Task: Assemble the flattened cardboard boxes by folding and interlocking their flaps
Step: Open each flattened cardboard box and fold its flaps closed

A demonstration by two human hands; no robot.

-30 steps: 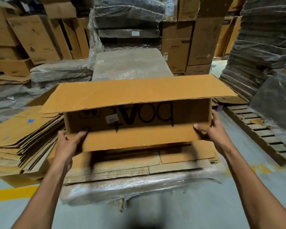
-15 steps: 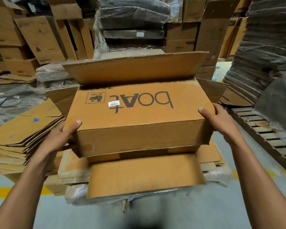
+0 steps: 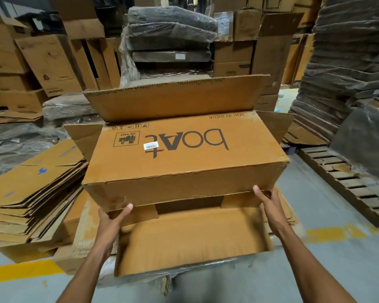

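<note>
Assembly under way in a crowded warehouse: we hold the cardboard box on its side atop a plastic-wrapped stack of flat cardboard, printed panel up, one open end towards us. Our hands are apart, one at each near lower corner. The left hand and right hand each grip the box's edge, thumb on the near wall and the other fingers hidden beneath. At this end the two short flaps are turned inward and the near long flap lies flat towards us; at the far end the far long flap stands up. As we judge it, the short flaps could spring outward before a long flap closes over them, since nothing pins them. The hollow box, gripped only at its corners, could skew or slide on the slick wrap. The scuffed near edge looks liable to tear if we fold it hard. A pile of flattened boxes sits just beside the box on the left, where a splayed far-end flap may catch it if we turn the box. A wooden pallet lies to the right, and wrapped dark bundles and upright cartons crowd in behind.
</note>
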